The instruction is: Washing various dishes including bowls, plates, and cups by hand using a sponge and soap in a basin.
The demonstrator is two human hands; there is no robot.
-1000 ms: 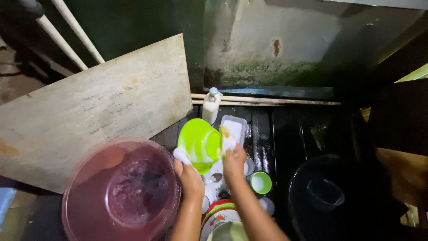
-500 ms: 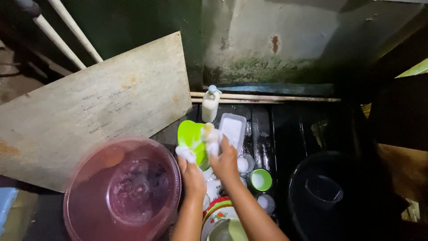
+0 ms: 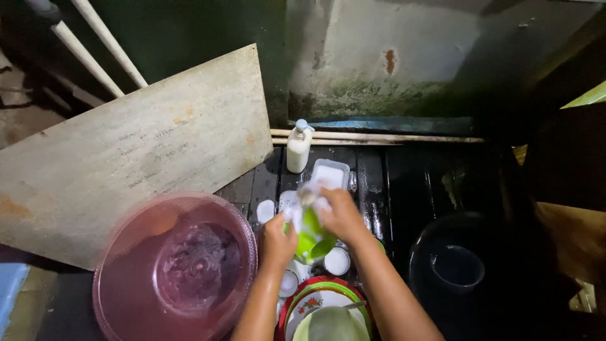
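Green plate [image 3: 310, 237] has dropped lower and turned edge-on since earlier, blurred; left hand [image 3: 278, 239] clamps its edge, right hand [image 3: 341, 215] closes over a foamy sponge [image 3: 306, 199] on it, hiding most. Pink basin [image 3: 126, 297] left, soap bottle [image 3: 298, 146] behind, black bucket [image 3: 454, 265] right.

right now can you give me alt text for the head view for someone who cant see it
Two bare hands, left hand and right hand, hold a soapy green plastic dish over dishes on a dark wet floor. A pink basin of water sits at left, a white pump bottle behind, and a black bucket at right.
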